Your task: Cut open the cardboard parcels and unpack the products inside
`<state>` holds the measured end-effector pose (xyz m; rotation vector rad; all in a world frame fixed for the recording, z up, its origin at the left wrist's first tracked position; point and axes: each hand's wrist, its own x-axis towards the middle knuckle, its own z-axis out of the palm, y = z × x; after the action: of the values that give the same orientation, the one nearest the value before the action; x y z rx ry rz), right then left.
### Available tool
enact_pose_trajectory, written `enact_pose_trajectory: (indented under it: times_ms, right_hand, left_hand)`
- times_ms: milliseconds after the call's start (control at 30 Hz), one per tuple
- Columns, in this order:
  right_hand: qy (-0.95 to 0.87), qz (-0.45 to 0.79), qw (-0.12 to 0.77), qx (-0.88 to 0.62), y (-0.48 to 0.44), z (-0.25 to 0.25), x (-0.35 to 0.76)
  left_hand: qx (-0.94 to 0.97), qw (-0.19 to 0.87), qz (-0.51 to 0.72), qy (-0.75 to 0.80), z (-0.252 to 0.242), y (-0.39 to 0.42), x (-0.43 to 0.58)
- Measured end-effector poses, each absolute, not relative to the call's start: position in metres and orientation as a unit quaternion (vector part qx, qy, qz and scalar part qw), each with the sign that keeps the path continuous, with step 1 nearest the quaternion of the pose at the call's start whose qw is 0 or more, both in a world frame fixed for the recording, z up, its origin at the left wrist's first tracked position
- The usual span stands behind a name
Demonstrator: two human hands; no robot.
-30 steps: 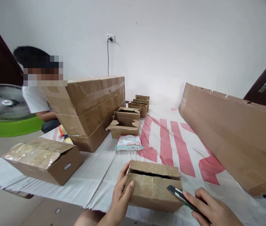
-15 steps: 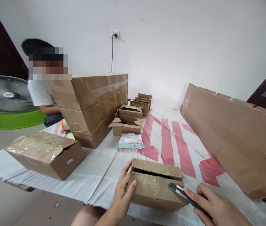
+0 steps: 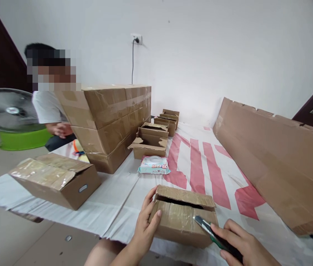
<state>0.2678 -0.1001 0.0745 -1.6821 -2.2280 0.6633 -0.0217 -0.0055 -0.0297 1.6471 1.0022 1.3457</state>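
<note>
Along the near edge of the cloth-covered worktop (image 3: 120, 207), right of its middle, sits a small cardboard box (image 3: 182, 223), its top parted by a dark gap that runs lengthwise between two flaps. The left hand (image 3: 147, 223) grips the box's left end, thumb on the near side and fingers reaching around toward the far side. The right hand (image 3: 236, 242) is closed around a utility knife (image 3: 216, 236) with a dark and green handle. Its blade points at the near flap, just over clear tape; whether the tip touches cannot be told.

Beyond the box lies a pack of wipes (image 3: 154, 166), just in front of an open carton (image 3: 150, 149), the nearest of a row leading toward the worktop's far edge. A stack of taped cartons (image 3: 112, 127) rises along the left edge. Nearer the left corner rests a longer taped box (image 3: 53, 181), a small pale label on its end. Along the right edge stands a large cardboard panel (image 3: 278, 166). Past the left edge, a co-worker (image 3: 48, 107) in a white top sits with hands together, beside a fan (image 3: 12, 111) and a green basin (image 3: 24, 140).
</note>
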Motion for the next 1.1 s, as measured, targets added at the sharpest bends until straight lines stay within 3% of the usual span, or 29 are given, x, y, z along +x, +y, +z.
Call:
enact_pose_trajectory:
  times_ms: [533,700,767,933,1100]
  right_hand:
    - [-0.605,0.477,0.297,-0.564,-0.091,0.041,0.263]
    - [-0.541,0.53,0.275,-0.592,-0.091,0.045,0.264]
    - [-0.598,0.483,0.25,-0.588,-0.094,0.055,0.263]
    - [-0.783,0.22,0.137,-0.565,-0.1,0.077,0.262]
    - [-0.798,0.187,0.169,-0.547,-0.099,0.077,0.259]
  left_hand:
    - [0.665,0.362,0.524,0.391,-0.031,-0.006,-0.023]
    - [0.673,0.356,0.518,0.39,-0.033,-0.006,-0.024]
    - [0.675,0.353,0.516,0.392,-0.034,-0.005,-0.025]
    - [0.678,0.345,0.514,0.396,-0.034,-0.005,-0.025]
    - [0.677,0.345,0.519,0.392,-0.034,-0.005,-0.025]
